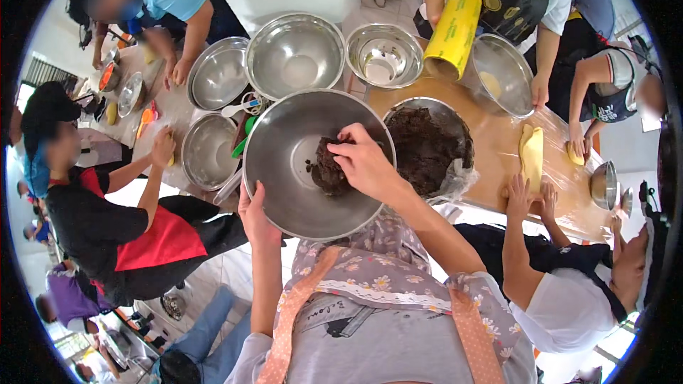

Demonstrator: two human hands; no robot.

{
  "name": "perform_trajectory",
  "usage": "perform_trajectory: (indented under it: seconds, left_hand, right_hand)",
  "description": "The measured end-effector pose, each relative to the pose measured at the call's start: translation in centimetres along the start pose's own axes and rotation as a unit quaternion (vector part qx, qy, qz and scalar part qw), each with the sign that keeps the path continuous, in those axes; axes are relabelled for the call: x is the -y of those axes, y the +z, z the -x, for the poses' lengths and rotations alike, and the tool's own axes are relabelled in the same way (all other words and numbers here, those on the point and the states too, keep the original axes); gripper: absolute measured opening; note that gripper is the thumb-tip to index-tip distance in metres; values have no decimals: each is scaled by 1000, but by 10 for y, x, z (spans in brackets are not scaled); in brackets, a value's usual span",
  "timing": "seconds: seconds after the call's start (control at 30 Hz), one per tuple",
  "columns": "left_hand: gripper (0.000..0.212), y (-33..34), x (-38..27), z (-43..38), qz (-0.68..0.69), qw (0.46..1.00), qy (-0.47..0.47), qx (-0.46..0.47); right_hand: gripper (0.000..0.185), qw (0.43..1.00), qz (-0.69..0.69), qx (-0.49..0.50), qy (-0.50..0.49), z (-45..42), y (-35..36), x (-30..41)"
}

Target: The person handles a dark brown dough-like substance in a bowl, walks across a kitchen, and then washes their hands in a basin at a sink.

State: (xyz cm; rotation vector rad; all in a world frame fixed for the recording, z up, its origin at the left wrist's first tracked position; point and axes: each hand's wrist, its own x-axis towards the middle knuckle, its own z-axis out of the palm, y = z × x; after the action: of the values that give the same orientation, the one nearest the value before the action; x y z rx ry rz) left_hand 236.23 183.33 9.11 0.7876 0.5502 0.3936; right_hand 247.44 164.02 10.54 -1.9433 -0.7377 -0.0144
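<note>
My left hand [259, 218] grips the near-left rim of a large stainless steel bowl [277, 170], its thumb over the edge. Inside lies a clump of dark brown, crumbly dough [326, 170], with small crumbs beside it. My right hand [368, 162] reaches into this bowl from the right, its curled fingers and thumb on the clump; the palm hides part of it. Just to the right, a second steel bowl [470, 136] holds much more of the same dark mass [427, 144]. Crumpled clear plastic film [461, 181] hangs over its near rim.
Steel bowls [296, 56] stand beyond mine, others to the left. At the right, a co-worker's hands [525, 197] press yellow dough [531, 154] on a film-covered table [485, 170]. Another person holds a yellow roll of wrap [453, 32] and a bowl [504, 72]. More people work at left.
</note>
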Motion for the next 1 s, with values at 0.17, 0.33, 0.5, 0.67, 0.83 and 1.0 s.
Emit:
perform_trajectory:
  seconds: [0.17,0.33,0.5,0.67,0.83,1.0]
  left_hand:
    - [28,11,5,-5,-4,1000,-8,18]
    - [31,7,6,-14,-23,999,-21,41]
    - [36,16,4,-23,-47,998,-7,39]
    - [35,15,5,-26,-48,998,3,33]
    - [36,-11,-1,-26,-36,999,13,34]
    - [36,-26,-9,-16,-50,999,11,10]
  right_hand:
    - [20,943,304,138,-11,-6,0,34]
    - [22,994,78,-64,-42,1,20,19]
    - [31,984,62,-158,-49,-4,18,18]
    - [45,991,-17,-132,13,-4,-5,24]
    - [40,898,-311,-272,150,-3,-41,-19]
    - [34,794,-384,-397,255,10,-53,-120]
